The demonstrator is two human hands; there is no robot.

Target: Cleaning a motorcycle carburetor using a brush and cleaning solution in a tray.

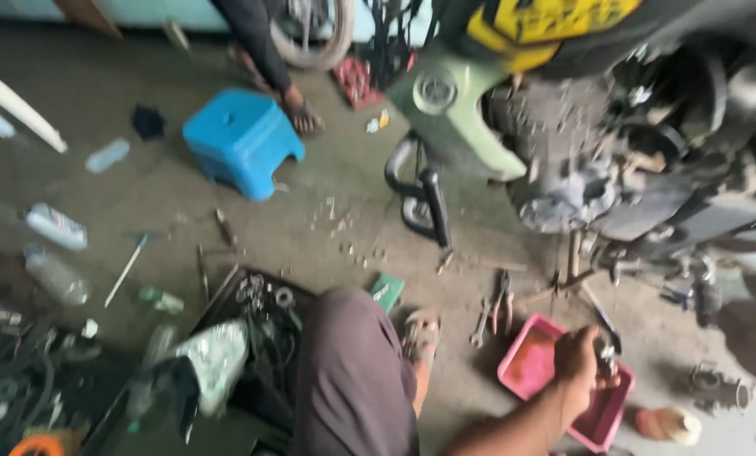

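Observation:
My right hand (pixel 582 361) hovers over a pink plastic tray (pixel 522 359) on the concrete floor and grips a small metal part (pixel 608 353) between its fingers. The frame is blurred, so the part's shape is unclear. My left hand is out of view. My bent knee in brown trousers (pixel 353 371) and my sandalled foot (pixel 421 335) fill the lower middle. Just beyond the tray stands a motorcycle engine (pixel 598 177) with a green frame piece (pixel 445 118).
Pliers and a spanner (pixel 494 311) lie left of the tray. A black tray of metal parts (pixel 260 312) sits by my knee. A blue plastic stool (pixel 241 139) stands behind, beside another person's foot (pixel 302 114). Bottles (pixel 55 226), a screwdriver and scattered bits litter the left.

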